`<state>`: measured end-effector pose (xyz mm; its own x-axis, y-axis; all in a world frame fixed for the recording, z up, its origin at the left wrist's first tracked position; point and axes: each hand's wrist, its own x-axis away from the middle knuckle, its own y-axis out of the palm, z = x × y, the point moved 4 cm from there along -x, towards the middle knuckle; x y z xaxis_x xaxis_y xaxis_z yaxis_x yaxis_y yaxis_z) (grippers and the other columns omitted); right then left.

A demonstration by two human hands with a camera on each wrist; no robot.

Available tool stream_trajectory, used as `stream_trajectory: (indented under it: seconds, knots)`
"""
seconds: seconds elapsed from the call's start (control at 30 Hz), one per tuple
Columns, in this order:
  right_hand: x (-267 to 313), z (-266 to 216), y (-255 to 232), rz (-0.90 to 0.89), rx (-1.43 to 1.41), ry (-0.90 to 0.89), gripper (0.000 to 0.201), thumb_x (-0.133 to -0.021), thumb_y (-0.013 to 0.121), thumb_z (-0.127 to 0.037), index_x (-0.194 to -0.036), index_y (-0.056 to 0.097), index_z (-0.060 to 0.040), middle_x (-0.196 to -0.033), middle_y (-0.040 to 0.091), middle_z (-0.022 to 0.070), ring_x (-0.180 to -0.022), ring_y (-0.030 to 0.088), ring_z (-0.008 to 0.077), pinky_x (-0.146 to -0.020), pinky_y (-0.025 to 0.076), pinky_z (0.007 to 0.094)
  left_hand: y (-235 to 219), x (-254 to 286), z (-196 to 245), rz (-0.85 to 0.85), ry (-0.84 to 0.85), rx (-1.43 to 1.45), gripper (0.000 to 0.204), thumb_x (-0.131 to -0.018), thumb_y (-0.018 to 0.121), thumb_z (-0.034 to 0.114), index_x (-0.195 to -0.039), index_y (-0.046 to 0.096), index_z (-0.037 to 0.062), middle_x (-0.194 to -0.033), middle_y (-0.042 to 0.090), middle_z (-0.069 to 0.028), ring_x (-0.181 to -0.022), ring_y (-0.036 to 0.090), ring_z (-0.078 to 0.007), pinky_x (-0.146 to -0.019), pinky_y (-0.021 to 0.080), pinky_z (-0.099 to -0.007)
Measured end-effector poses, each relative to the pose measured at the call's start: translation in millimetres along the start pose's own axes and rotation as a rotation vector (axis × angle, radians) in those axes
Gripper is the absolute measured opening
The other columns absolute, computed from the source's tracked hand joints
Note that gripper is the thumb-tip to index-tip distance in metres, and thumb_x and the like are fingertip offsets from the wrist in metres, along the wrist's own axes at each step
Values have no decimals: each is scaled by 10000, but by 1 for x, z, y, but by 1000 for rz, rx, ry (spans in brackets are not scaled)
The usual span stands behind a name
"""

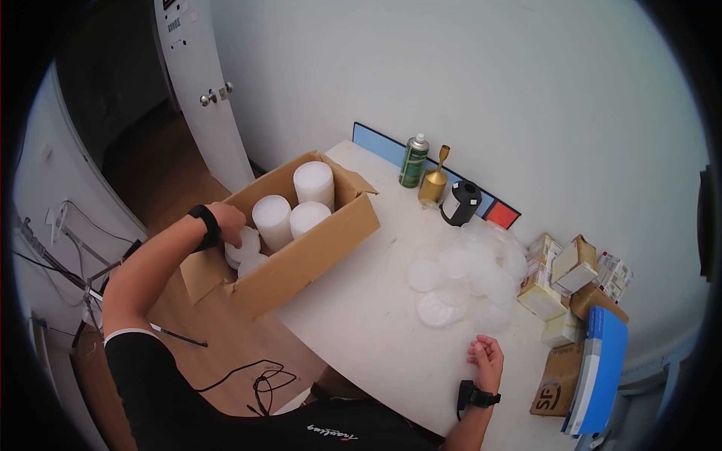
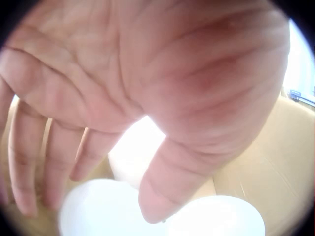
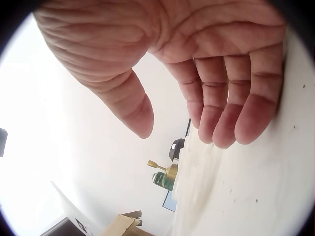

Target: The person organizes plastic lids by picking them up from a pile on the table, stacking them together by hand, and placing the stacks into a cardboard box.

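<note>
Three tall white stacks (image 1: 313, 184) stand in the box (image 1: 320, 259). The left hand (image 1: 229, 222) is in it, fingers loose and thumb wide, by a low stack (image 1: 249, 243). The right hand (image 1: 488, 358), fingers softly bent, is near pale discs (image 1: 481, 264) on the desk (image 1: 361, 308).

Pale wall (image 1: 466, 83), white door (image 1: 200, 75), brown floor (image 1: 241, 340)

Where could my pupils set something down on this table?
Bare: the table between the cardboard box and the heap of translucent discs; also a narrower patch between the right hand and the brown carton. Crowded: the heap, the small boxes beside it, the green can and gold holder.
</note>
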<state>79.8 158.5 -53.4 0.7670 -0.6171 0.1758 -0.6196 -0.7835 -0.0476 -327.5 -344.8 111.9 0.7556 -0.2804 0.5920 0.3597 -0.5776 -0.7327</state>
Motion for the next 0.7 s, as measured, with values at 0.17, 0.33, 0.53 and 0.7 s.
stream_trajectory:
  seconds: [0.17,0.33,0.53,0.7]
  knots:
    - [0,2,-2,6,0,-5,282,-976,668,-198,-1201,634,-31,-1013,681,41,-844,636,110,-715,535,261,4,-13,6,-97,0,-92,570,-671,865,477,-1070,796,76,-1081,773,-127,-1042,728,-294,-891,567,-399]
    - [-1,0,-1,18,1,-4,267,-981,662,-193,-1195,637,-35,-1017,680,37,-848,633,108,-717,534,261,-9,-8,15,78,33,-275,543,-615,894,471,-1003,794,104,-979,779,-97,-945,745,-288,-803,585,-399]
    - [-2,-2,1,18,15,18,322,-961,690,-201,-1216,621,-17,-1036,680,60,-870,635,124,-731,534,269,11,-29,19,-76,190,-138,829,-618,907,423,-1352,640,147,-1214,700,-161,-1143,657,-341,-955,545,-441]
    - [-2,2,-3,11,-3,22,328,-964,692,-209,-1222,616,-21,-1036,679,55,-868,633,124,-733,537,267,39,-44,23,-134,191,-153,922,-636,897,362,-1469,530,213,-1467,522,-163,-1347,494,-372,-1091,459,-486]
